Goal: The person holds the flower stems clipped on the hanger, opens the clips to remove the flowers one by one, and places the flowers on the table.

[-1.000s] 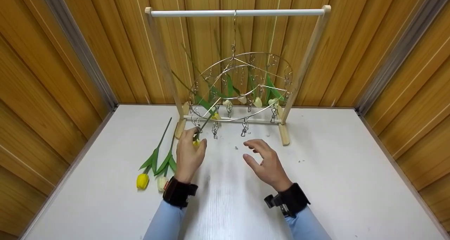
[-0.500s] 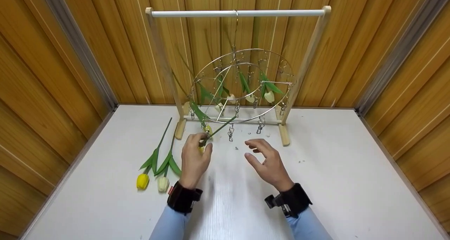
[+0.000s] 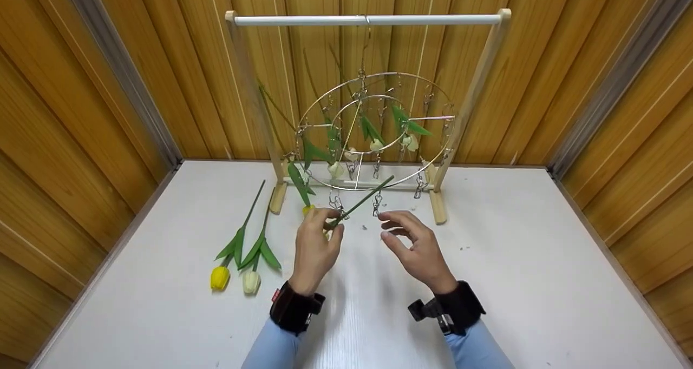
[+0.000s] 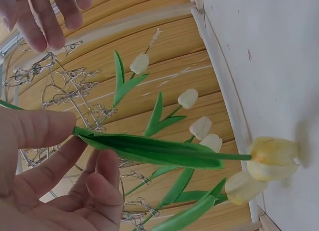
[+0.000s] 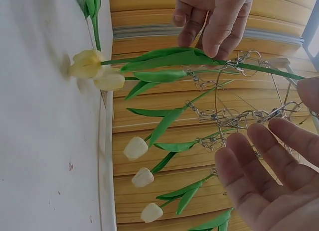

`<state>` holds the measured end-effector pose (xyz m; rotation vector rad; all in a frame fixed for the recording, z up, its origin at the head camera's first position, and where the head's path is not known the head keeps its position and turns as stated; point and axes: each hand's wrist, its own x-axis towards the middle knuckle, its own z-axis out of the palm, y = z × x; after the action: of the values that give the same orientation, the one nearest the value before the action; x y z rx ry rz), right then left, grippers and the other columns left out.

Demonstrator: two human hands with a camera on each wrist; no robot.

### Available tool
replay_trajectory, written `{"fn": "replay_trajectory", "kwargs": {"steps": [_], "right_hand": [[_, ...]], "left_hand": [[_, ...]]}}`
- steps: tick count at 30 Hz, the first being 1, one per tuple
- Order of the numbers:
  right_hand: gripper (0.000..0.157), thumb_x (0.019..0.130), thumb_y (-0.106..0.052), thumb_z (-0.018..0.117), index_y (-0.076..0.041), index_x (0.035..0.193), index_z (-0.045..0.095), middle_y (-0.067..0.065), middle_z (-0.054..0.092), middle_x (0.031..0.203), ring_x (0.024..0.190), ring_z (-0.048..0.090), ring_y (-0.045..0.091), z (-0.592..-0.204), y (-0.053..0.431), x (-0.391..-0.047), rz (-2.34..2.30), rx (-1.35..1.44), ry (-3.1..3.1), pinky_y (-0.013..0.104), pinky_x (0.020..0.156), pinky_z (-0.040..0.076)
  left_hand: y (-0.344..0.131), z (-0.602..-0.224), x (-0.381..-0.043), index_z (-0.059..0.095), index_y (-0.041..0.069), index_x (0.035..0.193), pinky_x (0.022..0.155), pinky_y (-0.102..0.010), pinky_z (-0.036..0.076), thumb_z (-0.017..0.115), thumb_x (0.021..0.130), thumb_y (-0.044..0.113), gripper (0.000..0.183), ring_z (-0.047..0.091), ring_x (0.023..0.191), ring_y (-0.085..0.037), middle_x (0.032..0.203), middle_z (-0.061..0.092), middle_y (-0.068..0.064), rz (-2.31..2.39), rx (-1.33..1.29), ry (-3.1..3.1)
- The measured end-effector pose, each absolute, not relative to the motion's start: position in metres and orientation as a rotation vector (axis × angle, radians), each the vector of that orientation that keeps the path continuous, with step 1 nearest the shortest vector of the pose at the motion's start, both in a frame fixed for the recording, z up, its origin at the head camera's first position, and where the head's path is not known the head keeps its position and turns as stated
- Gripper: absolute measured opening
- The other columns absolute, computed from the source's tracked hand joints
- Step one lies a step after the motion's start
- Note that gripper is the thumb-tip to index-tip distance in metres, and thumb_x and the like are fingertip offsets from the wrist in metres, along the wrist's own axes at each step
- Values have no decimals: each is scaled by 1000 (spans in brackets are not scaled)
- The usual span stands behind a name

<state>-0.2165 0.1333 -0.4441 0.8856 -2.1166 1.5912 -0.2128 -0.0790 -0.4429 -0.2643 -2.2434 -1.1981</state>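
Observation:
In the head view my left hand (image 3: 318, 252) is below the front of a round metal clip hanger (image 3: 357, 188). Its thumb and fingers pinch a tulip (image 4: 273, 158) at the top of the leaf, and the bloom hangs down, pale yellow in the wrist views. The green stem (image 3: 371, 196) slants up to the right. A wire clip (image 5: 235, 62) meets this stem beside the fingertips; whether it grips it I cannot tell. My right hand (image 3: 419, 252) hovers to the right, fingers loosely bent, holding nothing, near another hanging clip (image 3: 377, 204).
Several tulips hang bloom-down from the hanger, including a white one (image 5: 135, 148). A wooden stand with a white bar (image 3: 433, 19) carries the hanger. A yellow tulip (image 3: 220, 278) and a white tulip (image 3: 251, 282) lie on the white table (image 3: 541, 282) at left.
My left hand has moved right with the pinched tulip, and its stem tip swings right too. The hanger has turned, shifting its clips and flowers. My right hand has barely moved.

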Motion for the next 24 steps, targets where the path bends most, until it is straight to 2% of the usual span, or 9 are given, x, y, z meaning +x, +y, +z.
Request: {"fn": "replay_trajectory", "kwargs": {"steps": [11, 15, 20, 24], "right_hand": [[31, 97, 4, 66, 6, 128, 66, 17, 68, 124, 105, 69, 35, -444, 132, -218, 1625, 883, -2133, 25, 91, 56], [32, 97, 4, 66, 5, 128, 66, 17, 69, 124, 106, 69, 36, -443, 131, -218, 1627, 896, -2133, 24, 91, 56], [31, 98, 4, 64, 6, 130, 65, 19, 68, 125, 109, 68, 36, -439, 132, -219, 1667, 908, -2125, 23, 92, 55], [31, 99, 5, 62, 7, 130, 64, 22, 67, 125, 111, 68, 31, -437, 134, -220, 1721, 895, -2111, 23, 93, 54]], "left_hand": [[-71, -440, -207, 68, 6, 92, 75, -40, 54, 78, 82, -3, 16, 65, 83, -23, 97, 66, -8, -1184, -332, -2224], [-70, -436, -202, 68, 6, 90, 75, -37, 53, 78, 82, -4, 16, 65, 83, -23, 95, 66, -7, -1187, -356, -2221], [-69, -431, -197, 68, 6, 91, 77, -39, 53, 77, 84, -5, 16, 66, 86, -24, 96, 66, -8, -1202, -403, -2227], [-68, -427, -194, 68, 7, 91, 72, -36, 51, 76, 85, -6, 16, 69, 86, -21, 93, 67, -5, -1205, -457, -2247]]}}
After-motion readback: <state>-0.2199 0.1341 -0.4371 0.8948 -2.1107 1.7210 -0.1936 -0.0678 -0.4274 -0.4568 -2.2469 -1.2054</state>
